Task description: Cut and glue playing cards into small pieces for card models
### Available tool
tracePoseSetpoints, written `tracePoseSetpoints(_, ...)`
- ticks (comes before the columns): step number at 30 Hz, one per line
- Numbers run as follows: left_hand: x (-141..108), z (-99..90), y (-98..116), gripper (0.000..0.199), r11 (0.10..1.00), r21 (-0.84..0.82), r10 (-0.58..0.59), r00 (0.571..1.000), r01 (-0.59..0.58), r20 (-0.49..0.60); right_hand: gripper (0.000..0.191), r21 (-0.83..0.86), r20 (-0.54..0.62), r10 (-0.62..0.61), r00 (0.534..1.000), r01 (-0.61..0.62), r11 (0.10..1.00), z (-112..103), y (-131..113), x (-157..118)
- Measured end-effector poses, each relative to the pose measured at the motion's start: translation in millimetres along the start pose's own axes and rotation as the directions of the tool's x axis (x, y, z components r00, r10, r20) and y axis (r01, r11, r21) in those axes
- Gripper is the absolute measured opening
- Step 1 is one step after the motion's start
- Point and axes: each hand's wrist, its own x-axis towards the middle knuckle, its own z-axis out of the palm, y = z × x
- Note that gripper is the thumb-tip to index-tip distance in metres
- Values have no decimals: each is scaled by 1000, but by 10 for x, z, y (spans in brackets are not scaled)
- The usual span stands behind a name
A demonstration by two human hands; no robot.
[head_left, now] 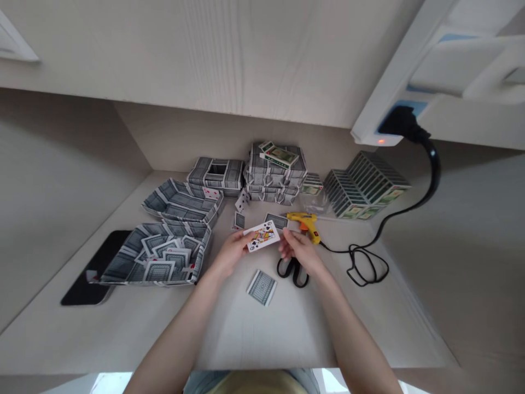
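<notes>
My left hand [232, 253] holds a face-up playing card [261, 236], a black spade court card, by its left end. My right hand [301, 249] sits just beyond the card's right edge, with nothing visible in its fingers. Below it lie black-handled scissors [292, 272], partly hidden by that hand. A yellow hot glue gun [305, 225] rests just above the right hand. A face-down card [261, 287] with a grey-green back lies nearer me, and another [275, 221] lies partly behind the held card.
Trays built from cards [156, 254] [182, 201] stand at the left, one holding several loose cards. Stacked card structures [274, 172] and rows of card packs [365, 183] line the back. A black tablet or phone [92, 268] lies at the left, and the glue gun's black cable loops right.
</notes>
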Motion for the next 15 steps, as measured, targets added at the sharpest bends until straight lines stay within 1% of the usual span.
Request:
tracePoseSetpoints(1,12,-11,-8,29,1000,14,2,999,-1,-35,43,-219,-88,-30,996,10,976,-29,-9,-10)
tracePoseSetpoints(2,21,-21,-14,29,1000,28,5,998,-3,-66,42,-439,-146,-57,988,-13,898,-59,-19,-27)
tracePoseSetpoints(3,26,-27,-16,29,999,47,10,996,-6,-89,41,-625,-172,-61,983,-61,778,-87,-29,-52)
tracePoseSetpoints(4,28,-30,-16,30,998,70,16,995,-9,-99,40,-758,-175,-34,984,-113,643,-109,-41,-83)
tracePoseSetpoints(5,26,-29,-13,31,996,93,22,995,-13,-98,39,-841,-168,20,986,-154,520,-122,-53,-119)
tracePoseSetpoints(6,22,-24,-10,32,993,113,28,995,-17,-91,40,-887,-157,84,984,-178,426,-125,-66,-156)
tracePoseSetpoints(7,16,-15,-5,33,992,126,32,996,-21,-79,41,-911,-146,136,980,-186,367,-119,-81,-194)
tracePoseSetpoints(9,2,5,1,33,991,132,35,998,-27,-55,44,-927,-138,178,974,-191,323,-85,-116,-256)
tracePoseSetpoints(12,-4,19,-2,31,991,130,43,998,-37,-43,41,-925,-144,198,970,-203,320,-22,-167,-301)
tracePoseSetpoints(15,13,4,-15,33,988,148,52,996,-42,-66,41,-928,-156,228,961,-221,301,11,-191,-312)
